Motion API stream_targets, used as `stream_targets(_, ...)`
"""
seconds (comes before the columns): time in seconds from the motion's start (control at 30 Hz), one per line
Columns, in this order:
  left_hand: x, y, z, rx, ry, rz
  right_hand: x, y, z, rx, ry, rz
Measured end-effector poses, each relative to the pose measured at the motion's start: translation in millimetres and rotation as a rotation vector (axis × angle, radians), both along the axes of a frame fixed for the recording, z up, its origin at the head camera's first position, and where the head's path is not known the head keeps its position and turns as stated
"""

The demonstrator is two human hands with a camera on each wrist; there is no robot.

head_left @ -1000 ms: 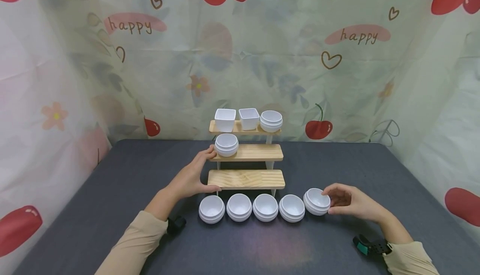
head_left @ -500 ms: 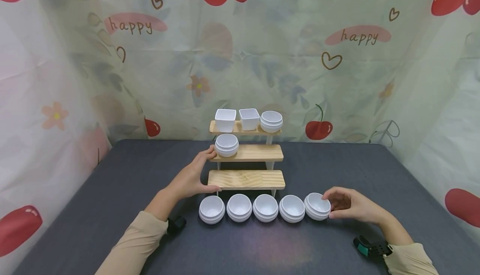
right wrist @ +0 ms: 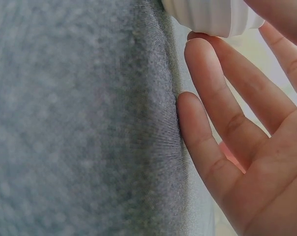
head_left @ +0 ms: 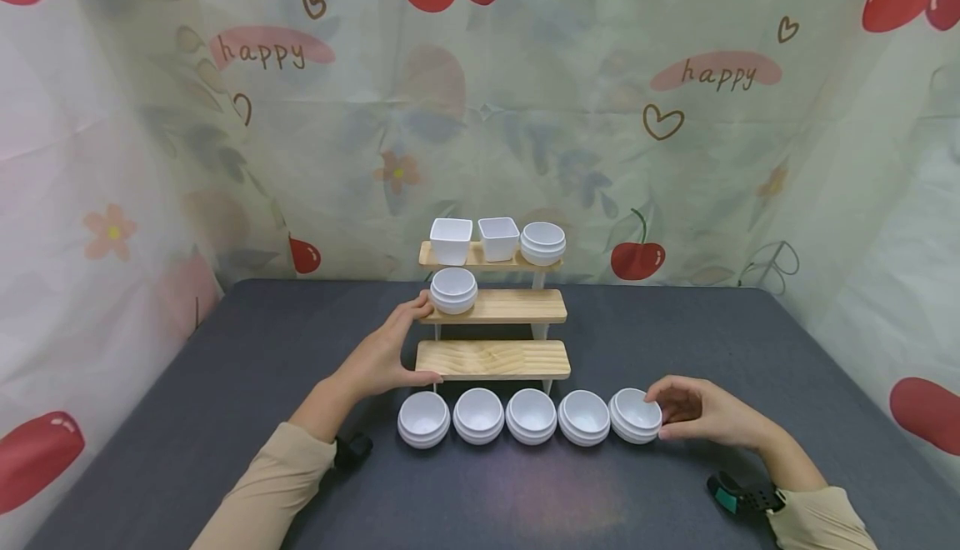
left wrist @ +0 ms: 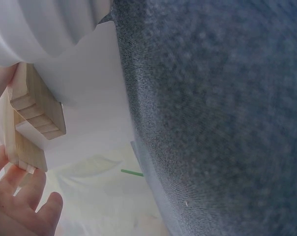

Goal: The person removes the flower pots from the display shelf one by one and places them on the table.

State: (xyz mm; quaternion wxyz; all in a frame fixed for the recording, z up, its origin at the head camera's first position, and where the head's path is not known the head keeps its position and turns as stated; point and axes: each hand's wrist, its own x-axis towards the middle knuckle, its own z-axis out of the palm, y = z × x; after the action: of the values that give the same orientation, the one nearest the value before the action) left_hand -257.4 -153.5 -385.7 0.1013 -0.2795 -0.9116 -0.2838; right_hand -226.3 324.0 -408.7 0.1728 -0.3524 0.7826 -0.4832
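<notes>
A three-tier wooden display stand (head_left: 517, 308) stands mid-table. My left hand (head_left: 378, 358) is spread at its left side, fingertips against the middle board's end, thumb at the lowest board's left end. Beside those fingertips, a round white ribbed bowl (head_left: 453, 292) sits on the middle board. In front of the stand runs a row of several similar bowls (head_left: 531, 417). My right hand (head_left: 708, 408) pinches the row's rightmost bowl (head_left: 633, 418) at its right side between thumb and forefinger. The right wrist view shows this bowl (right wrist: 212, 17) at the fingertips, the other fingers loosely extended.
On the top board are two square white bowls (head_left: 451, 242) and one round bowl (head_left: 542, 243). A dark cloth (head_left: 300, 325) covers the table. Behind it hangs a printed curtain (head_left: 525, 133), with a thin wire loop (head_left: 780, 262) at the back right.
My right hand has moved slightly toward me with the rightmost bowl, bringing it closer into line with the row. My left hand has stayed at the stand.
</notes>
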Motion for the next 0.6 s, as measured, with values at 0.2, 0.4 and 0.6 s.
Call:
stream_targets(0.2, -0.6, -0.1, -1.0, 0.001, 0.012, -0.004, 0.6, -0.1, 0.2, 0.024, 0.006, -0.018)
stream_targets(0.4, -0.1, -0.1, -0.4, 0.002, 0.003, -0.002, 0.0, 0.7, -0.3, 0.029, 0.007, -0.018)
stream_targets(0.6, 0.6, 0.2, 0.3, 0.006, -0.009, 0.001, -0.1, 1.2, -0.5, 0.017, -0.002, -0.005)
